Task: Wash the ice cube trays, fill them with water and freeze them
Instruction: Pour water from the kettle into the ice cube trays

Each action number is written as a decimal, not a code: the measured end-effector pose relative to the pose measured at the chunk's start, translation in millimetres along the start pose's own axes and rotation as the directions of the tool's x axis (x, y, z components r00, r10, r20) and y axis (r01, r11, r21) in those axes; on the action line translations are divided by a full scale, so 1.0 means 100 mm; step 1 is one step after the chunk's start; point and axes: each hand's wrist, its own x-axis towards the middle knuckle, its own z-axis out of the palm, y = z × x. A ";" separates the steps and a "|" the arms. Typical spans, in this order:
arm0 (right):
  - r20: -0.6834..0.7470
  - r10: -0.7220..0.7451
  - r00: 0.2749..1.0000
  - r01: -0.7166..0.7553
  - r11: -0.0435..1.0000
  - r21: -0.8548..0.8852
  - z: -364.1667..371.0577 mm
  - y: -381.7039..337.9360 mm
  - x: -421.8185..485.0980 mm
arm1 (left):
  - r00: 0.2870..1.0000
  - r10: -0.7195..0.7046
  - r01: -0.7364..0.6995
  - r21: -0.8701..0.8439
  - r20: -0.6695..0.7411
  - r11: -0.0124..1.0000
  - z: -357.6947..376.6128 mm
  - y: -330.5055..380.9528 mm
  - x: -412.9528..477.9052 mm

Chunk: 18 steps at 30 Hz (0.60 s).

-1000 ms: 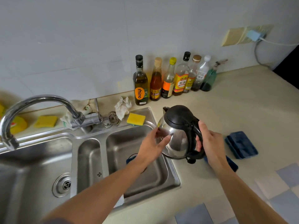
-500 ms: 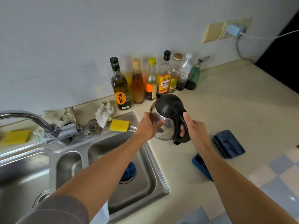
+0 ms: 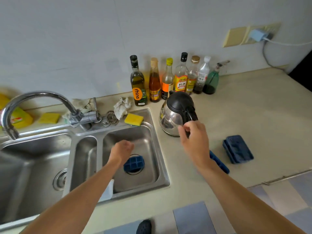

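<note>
A steel kettle [image 3: 170,118] with a black lid and handle stands on the counter right of the sink. My right hand [image 3: 194,141] is at its handle, thumb and fingers curled loosely round the lower part. My left hand [image 3: 122,150] hovers over the right sink basin [image 3: 152,166], loosely curled and holding nothing, just above a blue ice cube tray [image 3: 134,164] lying on the drain. Another blue tray [image 3: 238,149] lies on the counter to the right. A third blue tray [image 3: 219,163] shows partly from under my right forearm.
Several bottles [image 3: 168,80] line the wall behind the kettle. A yellow sponge [image 3: 134,119] sits on the sink rim beside a crumpled cloth [image 3: 121,107]. The tap [image 3: 38,102] arches over the left basin. A charger and cable [image 3: 256,34] hang at the wall socket.
The kettle has come down from my hands onto the counter. My left hand left the kettle body and dropped into the right basin over the tray.
</note>
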 end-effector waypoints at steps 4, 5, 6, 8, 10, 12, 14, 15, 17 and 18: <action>0.354 -0.106 0.929 0.061 0.989 0.134 0.28 -0.23 -0.33 | 0.987 -0.102 0.097 -0.051 -0.125 0.994 -0.12 -0.50 -0.43; 0.428 -0.106 0.897 0.045 0.988 0.150 0.38 -0.29 -0.40 | 0.981 -0.118 0.110 -0.061 -0.151 0.992 -0.15 -0.60 -0.54; 0.504 -0.094 0.859 0.014 0.987 0.161 0.48 -0.34 -0.48 | 0.974 -0.140 0.129 -0.068 -0.180 0.989 -0.18 -0.70 -0.64; 0.642 -0.063 0.764 -0.056 0.985 0.164 0.70 -0.44 -0.65 | 0.956 -0.176 0.160 -0.086 -0.236 0.983 -0.24 -0.91 -0.82; 0.740 -0.056 0.670 -0.076 0.987 0.143 0.93 -0.54 -0.83 | 0.937 -0.194 0.172 -0.100 -0.290 0.980 -0.33 -1.14 -0.97; 0.810 -0.053 0.584 -0.069 0.991 0.115 1.14 -0.62 -1.00 | 0.920 -0.210 0.187 -0.100 -0.331 0.977 -0.42 -1.34 -1.07; 0.850 -0.036 0.526 -0.060 0.995 0.079 1.34 -0.70 -1.15 | 0.912 -0.217 0.206 -0.071 -0.347 0.976 -0.49 -1.52 -1.10; 0.859 -0.019 0.512 -0.061 0.996 0.058 1.43 -0.73 -1.20 | 0.911 -0.226 0.221 -0.054 -0.346 0.974 -0.52 -1.60 -1.10; 0.873 0.031 0.486 -0.078 0.997 0.008 1.59 -0.78 -1.28 | 0.914 -0.257 0.263 -0.023 -0.313 0.964 -0.55 -1.71 -1.08; 0.879 0.058 0.473 -0.088 0.996 -0.018 1.66 -0.79 -1.31 | 0.920 -0.272 0.284 0.002 -0.282 0.959 -0.56 -1.75 -1.06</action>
